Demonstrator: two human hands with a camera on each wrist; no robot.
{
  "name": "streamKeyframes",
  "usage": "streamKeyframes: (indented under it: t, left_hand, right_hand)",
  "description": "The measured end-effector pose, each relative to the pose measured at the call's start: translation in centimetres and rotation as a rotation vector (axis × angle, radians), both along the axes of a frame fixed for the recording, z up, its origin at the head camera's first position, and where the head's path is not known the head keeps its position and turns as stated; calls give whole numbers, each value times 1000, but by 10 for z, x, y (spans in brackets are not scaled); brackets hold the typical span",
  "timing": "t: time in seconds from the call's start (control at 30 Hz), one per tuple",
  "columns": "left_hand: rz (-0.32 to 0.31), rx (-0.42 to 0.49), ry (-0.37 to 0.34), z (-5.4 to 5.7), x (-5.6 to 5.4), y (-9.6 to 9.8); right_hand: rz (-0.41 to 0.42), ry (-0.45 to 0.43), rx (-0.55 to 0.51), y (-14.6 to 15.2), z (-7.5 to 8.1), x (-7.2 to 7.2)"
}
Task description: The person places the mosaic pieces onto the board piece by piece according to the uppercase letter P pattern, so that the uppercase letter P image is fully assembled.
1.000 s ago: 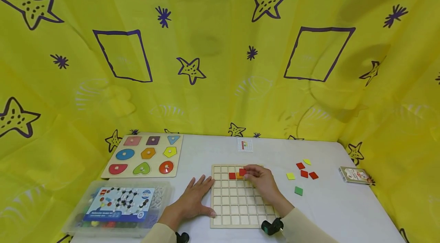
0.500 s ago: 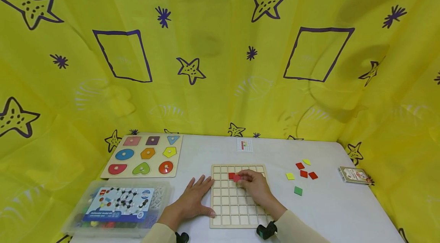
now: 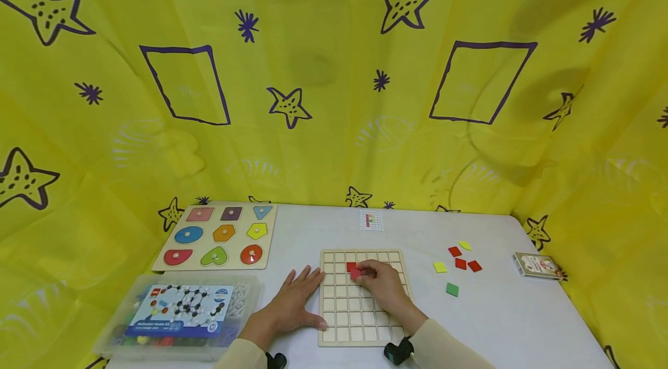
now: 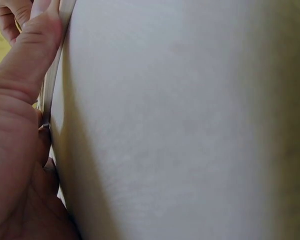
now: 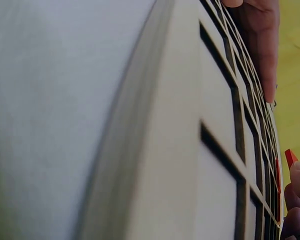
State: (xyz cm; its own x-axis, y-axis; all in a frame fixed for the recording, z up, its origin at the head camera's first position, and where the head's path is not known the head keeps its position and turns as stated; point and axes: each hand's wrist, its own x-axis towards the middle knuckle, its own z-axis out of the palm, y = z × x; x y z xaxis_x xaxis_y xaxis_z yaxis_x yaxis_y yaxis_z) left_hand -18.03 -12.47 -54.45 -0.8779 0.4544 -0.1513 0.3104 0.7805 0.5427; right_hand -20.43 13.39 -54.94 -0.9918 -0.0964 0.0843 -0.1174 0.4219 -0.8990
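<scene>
My right hand pinches a red square tile over the wooden grid board. In the right wrist view the held tile is tilted at the fingertips, just off the grid. Another red tile lies in a cell near the top of the board, just behind the held one. The orange tile beside it is hidden by my right hand. My left hand lies with spread fingers at the board's left edge. In the left wrist view its thumb touches the board's edge.
Loose red tiles, yellow tiles and a green tile lie right of the board. A pattern card is behind it. A shape puzzle, a plastic kit box and a card box stand to the sides.
My right hand has moved left and slightly toward me with the red tile, from over the orange tile to just in front of the placed red one. The left hand stays put.
</scene>
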Motion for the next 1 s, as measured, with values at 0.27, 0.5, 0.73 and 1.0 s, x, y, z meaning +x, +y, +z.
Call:
streamKeyframes:
  t: [0.27,0.5,0.73,1.0]
  left_hand:
    - [-1,8,-1,0,0,0]
    - [-1,14,-6,0,1,0]
    - [-6,10,-2,-1,1,0]
    - [-2,8,-2,0,1,0]
  right_hand:
    - [23,20,81,-4,-5,0]
    - [27,65,163,-6,-6,3]
    - [27,73,205,-6,-6,3]
    - [15,70,212,-7,-2,5]
